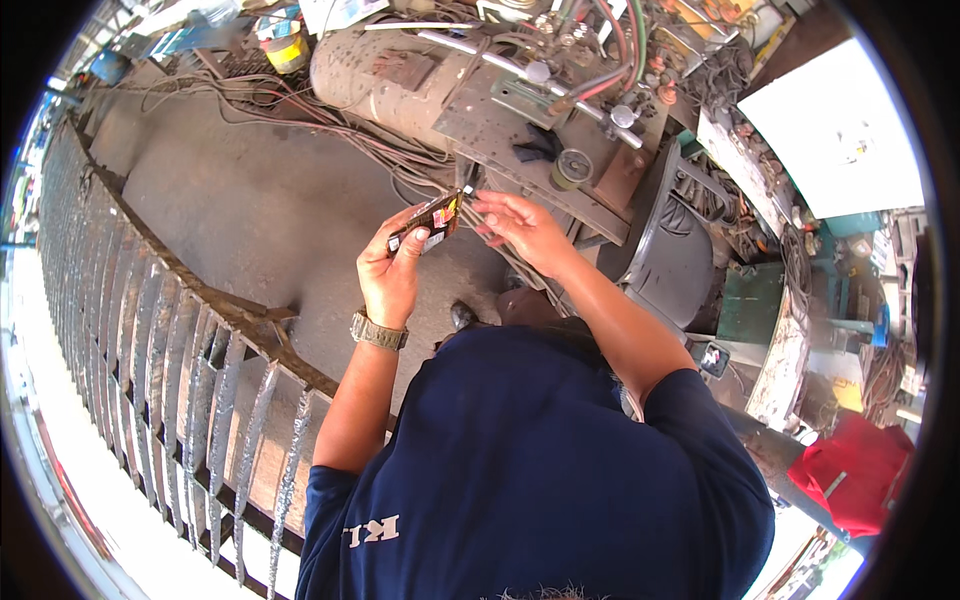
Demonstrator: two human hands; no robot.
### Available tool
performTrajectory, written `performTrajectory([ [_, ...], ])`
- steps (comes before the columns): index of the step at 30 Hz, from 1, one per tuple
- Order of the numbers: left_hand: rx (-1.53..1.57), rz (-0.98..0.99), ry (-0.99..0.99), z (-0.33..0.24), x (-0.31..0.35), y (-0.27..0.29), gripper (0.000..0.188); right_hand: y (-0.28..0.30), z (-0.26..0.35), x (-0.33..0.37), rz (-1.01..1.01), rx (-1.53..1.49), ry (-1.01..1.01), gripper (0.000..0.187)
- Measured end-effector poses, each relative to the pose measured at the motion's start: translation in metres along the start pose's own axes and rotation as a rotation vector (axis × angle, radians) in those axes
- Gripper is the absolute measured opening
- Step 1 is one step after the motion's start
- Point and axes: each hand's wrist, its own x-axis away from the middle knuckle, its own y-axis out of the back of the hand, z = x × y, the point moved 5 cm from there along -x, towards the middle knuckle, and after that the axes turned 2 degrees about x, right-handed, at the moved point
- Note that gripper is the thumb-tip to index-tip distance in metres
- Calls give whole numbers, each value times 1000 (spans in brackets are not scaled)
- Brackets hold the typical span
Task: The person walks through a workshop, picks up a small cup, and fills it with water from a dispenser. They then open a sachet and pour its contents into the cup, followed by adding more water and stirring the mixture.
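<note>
Head cam, L of pair, wide fisheye, looks steeply down fr above; shirt [540, 450] nearest at btm, L hand [390, 265] & R hand [532, 236] close, abt mid-frame, floor [250, 190] & bench [497, 122] farther, up top; rail [190, 380] bends along L rim

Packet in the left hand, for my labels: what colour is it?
The packet is mostly blackish, with coloured patches; best in head view.
</note>
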Motion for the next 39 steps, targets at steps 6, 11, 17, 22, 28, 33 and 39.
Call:
performTrajectory([
  [6, 65, 195, 122, 60, -18, -90, 26, 44, 1, 25, -93, -337, 79, 31],
  [11, -58, 283, 246, 103, -33, -156, 35, 115, -23, 36, -359, -418, 144, 21],
  [17, -206, 396, 250, 122, -45, -210, 38, 196, -26, 42, -531, -85, 180, 28],
  [22, -249, 358, 249, 144, -47, -246, 35, 223, -28, 42, -525, -8, 197, 32],
  [28, -74, 328, 480, 188, -46, -262, 28, 255, -50, 45, -532, -188, 161, 41],
  [33, 137, 264, 651, 214, -45, -280, 29, 266, -64, 46, -470, -63, 191, 78],
  [39, 38, 439, 552, 216, -42, -307, 33, 273, -54, 40, -536, 305, 58, 113],
])
